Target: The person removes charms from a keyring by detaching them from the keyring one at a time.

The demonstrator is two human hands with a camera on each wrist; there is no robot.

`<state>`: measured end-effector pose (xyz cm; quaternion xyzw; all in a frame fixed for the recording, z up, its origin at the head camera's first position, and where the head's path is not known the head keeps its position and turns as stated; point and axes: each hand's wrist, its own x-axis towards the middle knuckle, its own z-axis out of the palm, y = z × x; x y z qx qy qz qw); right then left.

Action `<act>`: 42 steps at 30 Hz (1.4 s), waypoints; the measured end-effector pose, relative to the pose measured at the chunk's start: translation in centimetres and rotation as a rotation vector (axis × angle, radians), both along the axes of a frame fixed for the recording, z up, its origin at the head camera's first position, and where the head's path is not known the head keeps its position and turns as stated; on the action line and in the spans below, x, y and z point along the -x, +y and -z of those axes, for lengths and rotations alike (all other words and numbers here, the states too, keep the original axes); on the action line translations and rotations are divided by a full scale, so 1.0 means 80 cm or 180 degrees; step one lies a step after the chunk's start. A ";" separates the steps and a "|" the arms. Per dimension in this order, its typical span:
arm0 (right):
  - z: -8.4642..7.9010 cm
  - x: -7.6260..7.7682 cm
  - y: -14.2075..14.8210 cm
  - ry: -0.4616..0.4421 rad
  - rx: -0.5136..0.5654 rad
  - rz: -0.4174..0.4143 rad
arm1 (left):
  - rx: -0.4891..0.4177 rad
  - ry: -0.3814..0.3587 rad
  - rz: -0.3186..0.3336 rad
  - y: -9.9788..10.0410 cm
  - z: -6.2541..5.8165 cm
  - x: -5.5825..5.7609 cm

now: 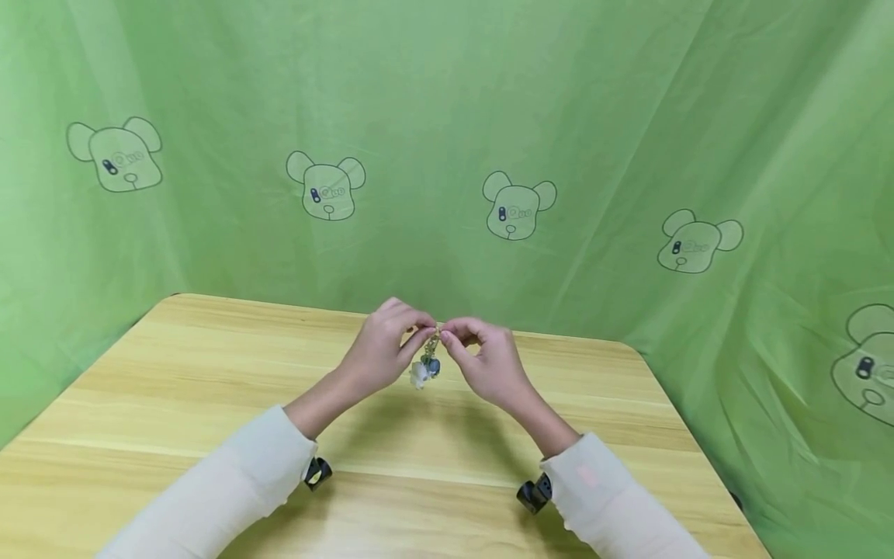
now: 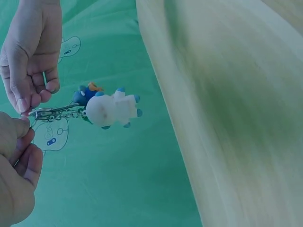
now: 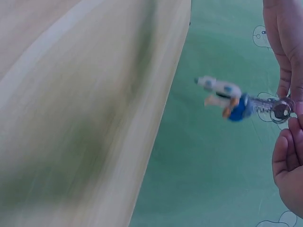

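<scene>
A keychain hangs between my two hands over the table. From its chains dangle a white figurine [image 2: 106, 111] with blue-tipped limbs and a dark blue figurine [image 3: 240, 109] with orange parts. My left hand [image 1: 382, 347] pinches the top of the keychain between thumb and forefinger. From the other side, my right hand [image 1: 492, 363] pinches the same top end, its fingertips close to the left ones. A round metal ring [image 3: 280, 111] shows beside the fingertips in the right wrist view. Metal chains [image 2: 59, 113] run from the fingertips down to the figurines.
Below the hands spreads a light wood-grain table [image 1: 209, 373] with rounded far corners. Green cloth [image 1: 433, 93] printed with bear heads surrounds its back and sides. Black wrist devices [image 1: 534, 494] sit under both sleeves, near the tabletop.
</scene>
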<state>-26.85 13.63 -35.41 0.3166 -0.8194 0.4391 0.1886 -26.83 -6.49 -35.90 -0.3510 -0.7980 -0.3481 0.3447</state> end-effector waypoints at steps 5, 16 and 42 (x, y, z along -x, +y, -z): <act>0.002 -0.003 -0.003 -0.0037 0.0043 0.0082 | -0.0281 -0.0382 0.0072 0.001 0.007 -0.001; 0.006 -0.003 -0.009 -0.0088 0.0362 0.0146 | -0.1397 -0.1695 0.0388 0.007 0.019 -0.002; 0.033 0.004 -0.004 -0.0089 0.0440 0.0107 | -0.0097 0.0054 0.0097 -0.006 0.002 0.012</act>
